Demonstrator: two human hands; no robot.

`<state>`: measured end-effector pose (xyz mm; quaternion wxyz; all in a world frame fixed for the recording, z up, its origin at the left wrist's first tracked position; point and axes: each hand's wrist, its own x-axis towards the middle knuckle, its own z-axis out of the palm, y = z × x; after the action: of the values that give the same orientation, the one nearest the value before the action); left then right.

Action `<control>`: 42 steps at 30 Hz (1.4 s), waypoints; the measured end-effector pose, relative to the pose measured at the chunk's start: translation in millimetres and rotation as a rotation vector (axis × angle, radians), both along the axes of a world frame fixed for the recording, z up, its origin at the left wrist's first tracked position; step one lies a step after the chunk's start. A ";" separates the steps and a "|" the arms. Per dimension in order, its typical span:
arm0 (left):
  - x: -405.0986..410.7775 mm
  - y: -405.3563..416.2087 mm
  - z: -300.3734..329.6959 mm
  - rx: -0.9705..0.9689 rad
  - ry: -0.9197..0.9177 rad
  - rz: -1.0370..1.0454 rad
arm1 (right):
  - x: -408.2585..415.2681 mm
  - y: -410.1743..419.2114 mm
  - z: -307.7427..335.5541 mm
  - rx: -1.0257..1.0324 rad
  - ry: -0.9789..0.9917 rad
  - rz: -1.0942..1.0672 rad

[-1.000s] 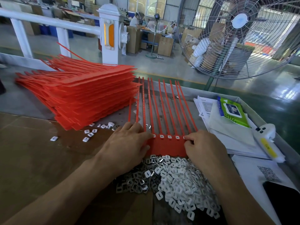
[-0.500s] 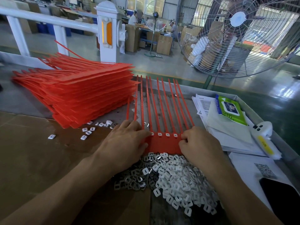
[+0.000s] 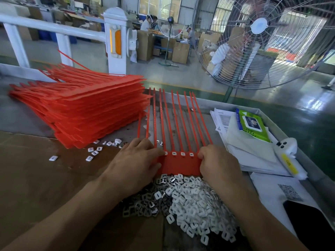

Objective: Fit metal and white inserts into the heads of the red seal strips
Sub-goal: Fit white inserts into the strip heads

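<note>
On the counter (image 3: 21,113), a grey metal top partly covered by brown cardboard (image 3: 45,178), a joined row of red seal strips (image 3: 178,163) lies flat between the hands, its thin tails fanning away toward the far edge. Four white inserts (image 3: 182,154) show in the strip heads between the two hands. The left hand (image 3: 135,165) rests on the left end of the row, fingers lying fairly flat over the heads and thumb against the red edge. The right hand (image 3: 218,164) has its fingers curled down onto the right end — whether it pinches an insert there cannot be told. Just in front of the row sits a loose heap of inserts (image 3: 188,201), metal ones mostly to the left and white ones to the right, touching the strips' near edge. A tall stack of red strips (image 3: 81,109) stands at the left rear, with a few stray white pieces (image 3: 94,153) scattered at its foot. To the right lie papers (image 3: 244,149), a green wipes pack (image 3: 251,124), a white handheld device with a yellow label (image 3: 288,156) and a dark phone (image 3: 311,227). Beyond the counter — a workshop with a green glossy floor (image 3: 299,109), a big cage fan (image 3: 262,38), a white railing post (image 3: 116,38), cardboard boxes (image 3: 179,51) and seated workers in the distance.
</note>
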<state>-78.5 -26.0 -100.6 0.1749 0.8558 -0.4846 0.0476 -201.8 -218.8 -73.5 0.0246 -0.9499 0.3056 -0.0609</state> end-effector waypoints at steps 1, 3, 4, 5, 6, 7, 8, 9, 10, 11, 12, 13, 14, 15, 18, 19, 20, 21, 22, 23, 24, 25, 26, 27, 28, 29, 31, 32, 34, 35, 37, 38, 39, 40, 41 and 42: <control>-0.3 0.4 0.1 0.000 0.001 -0.002 | -1.7 -0.6 0.4 0.015 -0.011 0.002; -0.8 0.5 0.0 -0.002 0.002 -0.003 | -6.9 -1.9 -0.3 0.100 -0.081 0.009; -0.9 0.3 -0.4 -0.002 -0.001 -0.002 | -10.7 -2.1 -2.2 0.139 -0.137 0.019; -0.7 0.1 -0.5 -0.003 -0.006 -0.002 | -13.4 -2.7 -2.5 0.165 -0.187 0.027; -0.1 0.0 -0.4 -0.003 -0.008 -0.004 | -15.5 -3.5 -2.2 0.186 -0.223 0.030; 0.5 0.4 -0.2 -0.001 -0.007 -0.004 | -17.8 -3.5 -2.7 0.204 -0.246 0.029; 0.9 0.8 -0.2 0.002 -0.006 -0.003 | -19.4 -3.7 -3.1 0.219 -0.260 0.026; 1.1 0.9 -0.2 0.005 -0.007 -0.003 | -21.2 -3.8 -4.1 0.229 -0.268 0.027; 1.1 1.0 -0.2 0.009 -0.008 -0.003 | -22.1 -4.7 -4.4 0.240 -0.279 0.032; 0.8 1.1 0.1 0.013 -0.007 -0.003 | -23.3 -5.6 -4.4 0.253 -0.292 0.041; 0.4 0.9 0.5 0.014 -0.008 -0.004 | -24.5 -6.9 -5.0 0.267 -0.303 0.055; 0.0 0.9 0.8 0.012 -0.012 -0.006 | -25.7 -8.5 -5.8 0.285 -0.314 0.069; -0.2 0.7 1.1 0.009 -0.016 -0.008 | -26.9 -10.1 -6.3 0.312 -0.328 0.081; -0.5 0.7 1.1 0.005 -0.017 -0.009 | -27.8 -11.8 -6.9 0.345 -0.342 0.094; -0.5 1.4 0.3 0.005 -0.018 -0.008 | -30.2 -16.0 -8.4 0.407 -0.347 0.169; -0.4 1.5 0.0 0.008 -0.019 -0.008 | -31.0 -16.5 -8.6 0.413 -0.333 0.203; -0.3 1.6 -0.3 0.010 -0.017 -0.007 | -32.2 -16.2 -8.1 0.425 -0.312 0.242; -0.4 1.3 -0.5 0.011 -0.016 -0.006 | -33.3 -15.6 -7.1 0.446 -0.290 0.285; -0.3 1.2 -0.7 0.013 -0.014 -0.005 | -34.2 -15.2 -5.9 0.475 -0.270 0.328; -0.2 1.2 -0.8 0.014 -0.014 -0.006 | -35.0 -14.9 -4.9 0.506 -0.250 0.364; -0.2 1.4 -0.9 0.014 -0.016 -0.007 | -36.0 -14.8 -3.7 0.531 -0.227 0.391; -0.2 1.4 -0.9 0.013 -0.017 -0.008 | -37.2 -15.1 -2.7 0.548 -0.202 0.411; -0.3 1.6 -0.7 0.012 -0.017 -0.008 | -38.7 -15.9 -1.8 0.560 -0.177 0.424; -0.4 1.5 -0.5 0.011 -0.017 -0.009 | -40.4 -17.3 -0.8 0.571 -0.158 0.432; -0.6 1.4 -0.1 0.011 -0.017 -0.010 | -41.9 -18.8 0.2 0.586 -0.145 0.437; -0.9 1.2 0.3 0.012 -0.017 -0.010 | -43.1 -20.1 1.2 0.599 -0.133 0.438; -1.4 0.9 0.5 0.013 -0.017 -0.009 | -43.8 -21.5 1.7 0.601 -0.113 0.437; -1.4 1.0 0.6 0.014 -0.018 -0.008 | -43.3 -21.7 1.1 0.593 -0.105 0.437; -1.6 0.9 0.5 0.017 -0.020 -0.007 | -41.7 -21.3 -0.8 0.580 -0.096 0.439; -1.6 0.9 0.6 0.018 -0.020 -0.007 | -41.0 -20.9 -1.5 0.574 -0.093 0.442; -1.9 0.7 1.0 0.018 -0.017 -0.006 | -40.8 -19.6 -2.2 0.567 -0.088 0.448; -2.1 0.7 1.2 0.017 -0.017 -0.006 | -41.1 -19.1 -2.1 0.566 -0.089 0.449; -2.3 0.5 1.3 0.015 -0.020 -0.007 | -41.4 -18.7 -1.9 0.566 -0.090 0.448; -2.4 0.5 1.3 0.014 -0.025 -0.007 | -41.8 -18.3 -1.5 0.574 -0.094 0.445; -2.6 0.5 1.2 0.012 -0.027 -0.007 | -42.2 -17.8 -1.3 0.590 -0.099 0.438; -2.6 0.3 1.1 0.010 -0.027 -0.007 | -42.7 -17.3 -1.1 0.608 -0.104 0.427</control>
<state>-81.2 -25.7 -99.5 0.1641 0.8543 -0.4899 0.0562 -244.5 -236.1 -74.6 0.3331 -0.9372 0.1031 -0.0089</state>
